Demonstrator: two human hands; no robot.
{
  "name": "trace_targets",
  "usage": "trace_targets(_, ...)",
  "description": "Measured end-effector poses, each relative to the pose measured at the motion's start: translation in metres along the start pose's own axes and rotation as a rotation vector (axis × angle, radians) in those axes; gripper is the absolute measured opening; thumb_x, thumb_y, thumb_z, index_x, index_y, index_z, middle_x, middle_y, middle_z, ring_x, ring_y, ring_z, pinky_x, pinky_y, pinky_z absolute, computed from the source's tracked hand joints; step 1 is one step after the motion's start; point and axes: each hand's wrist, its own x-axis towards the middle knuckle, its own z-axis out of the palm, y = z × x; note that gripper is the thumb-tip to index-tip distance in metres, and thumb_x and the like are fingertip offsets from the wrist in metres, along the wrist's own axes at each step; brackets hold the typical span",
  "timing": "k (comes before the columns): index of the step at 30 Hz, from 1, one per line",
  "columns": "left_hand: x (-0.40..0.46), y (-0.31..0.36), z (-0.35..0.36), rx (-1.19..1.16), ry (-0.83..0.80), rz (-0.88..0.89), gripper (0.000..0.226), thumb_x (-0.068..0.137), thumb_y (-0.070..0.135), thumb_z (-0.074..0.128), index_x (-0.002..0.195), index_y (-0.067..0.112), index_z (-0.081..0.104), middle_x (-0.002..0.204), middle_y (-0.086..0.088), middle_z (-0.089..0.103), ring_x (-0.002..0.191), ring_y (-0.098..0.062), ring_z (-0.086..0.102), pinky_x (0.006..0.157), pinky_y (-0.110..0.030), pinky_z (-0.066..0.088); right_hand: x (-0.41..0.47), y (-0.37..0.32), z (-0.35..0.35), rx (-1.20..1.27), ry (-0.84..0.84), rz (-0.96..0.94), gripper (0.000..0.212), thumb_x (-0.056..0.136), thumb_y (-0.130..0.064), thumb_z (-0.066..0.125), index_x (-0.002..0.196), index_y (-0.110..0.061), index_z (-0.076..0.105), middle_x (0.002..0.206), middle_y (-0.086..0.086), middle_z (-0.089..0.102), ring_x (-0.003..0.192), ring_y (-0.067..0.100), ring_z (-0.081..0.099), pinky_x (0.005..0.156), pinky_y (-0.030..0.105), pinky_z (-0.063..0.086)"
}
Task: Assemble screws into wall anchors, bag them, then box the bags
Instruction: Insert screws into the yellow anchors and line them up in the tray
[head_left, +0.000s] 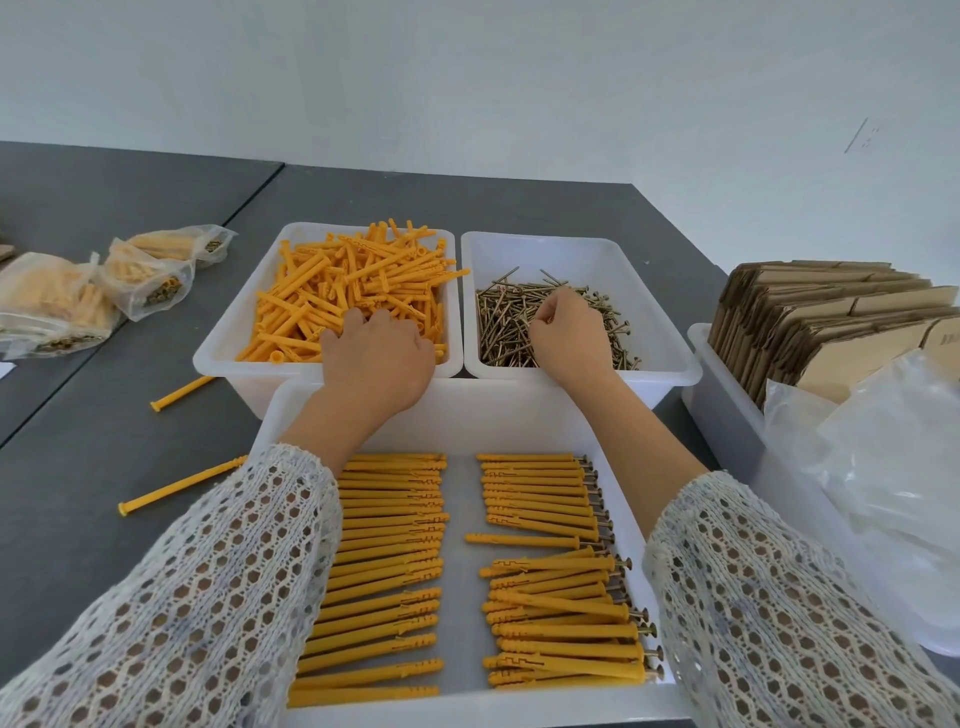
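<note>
The left hand rests palm-down on the yellow wall anchors, its fingers hidden so their grip is unclear, while the right hand fingers pinch screws in the neighbouring bin.

1. The light over my bench was bright, even and soft, with no single source showing in the view.
2. My left hand and right hand threw only faint shadows into the white bins.
3. The clear plastic sheet at my right was nearly blown out to white.
4. The wide lens bent the grey table edges and stretched my knit sleeves at the lower corners.
5. The middle stayed sharp; the far bags looked slightly soft.
</note>
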Motion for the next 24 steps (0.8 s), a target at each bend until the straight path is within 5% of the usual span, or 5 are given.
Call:
trace_targets(6,-0.0005,0.0,-0.0005,-0.023,0.024,0.003,0.037,0.102,0.03,0.028,0.108,0.017,0.062,0.118,-0.006,0.056,0.122,-0.033,0.043,0.103,-0.052,0.034,0.0012,0.0013,0.001,0.035,0.017,0.005,0.015,0.089,-0.002,0.045,0.097,-0.014,0.05,0.078,-0.004,0.053,0.067,0.012,0.049,0.061,0.03,0.044)
trace_targets(11,0.0018,-0.0008,-0.0005,-0.046,0.022,0.02,0.031,0.102,0.029,0.031,0.079,0.018,0.05,0.095,-0.006,0.06,0.088,-0.026,0.045,0.095,-0.047,0.041,0.0033,0.0031,-0.0016,0.099,0.03,0.022,0.016,0.091,-0.002,0.045,0.098,-0.015,0.048,0.079,-0.006,0.05,0.067,0.008,0.047,0.061,0.028,0.043)
trace_targets(14,0.0042,-0.0019,-0.0003,0.0,-0.039,0.031,0.033,0.102,0.031,0.028,0.087,0.02,0.055,0.097,-0.005,0.056,0.093,-0.026,0.043,0.095,-0.046,0.038,0.0041,0.0036,-0.002,0.155,0.057,0.05,0.017,0.091,-0.002,0.045,0.101,-0.015,0.047,0.078,-0.005,0.049,0.065,0.01,0.047,0.059,0.03,0.045)
trace_targets(19,0.0022,-0.0002,-0.0005,0.017,-0.028,0.038,0.034,0.101,0.028,0.028,0.074,0.022,0.047,0.091,-0.005,0.053,0.094,-0.027,0.043,0.092,-0.045,0.039,0.0048,0.0038,-0.0012,0.194,0.067,0.059,0.02,0.092,0.0,0.045,0.107,-0.013,0.044,0.076,-0.002,0.047,0.065,0.013,0.047,0.063,0.038,0.047)
trace_targets(24,-0.0004,0.0018,0.0033,-0.084,0.089,0.101,0.035,0.101,0.026,0.035,0.071,0.018,0.052,0.082,-0.004,0.057,0.095,-0.026,0.048,0.069,-0.036,0.042,0.0018,0.0024,-0.0008,0.171,0.039,0.007,0.026,0.089,0.006,0.041,0.107,-0.013,0.041,0.075,0.001,0.047,0.065,0.016,0.047,0.059,0.038,0.044)
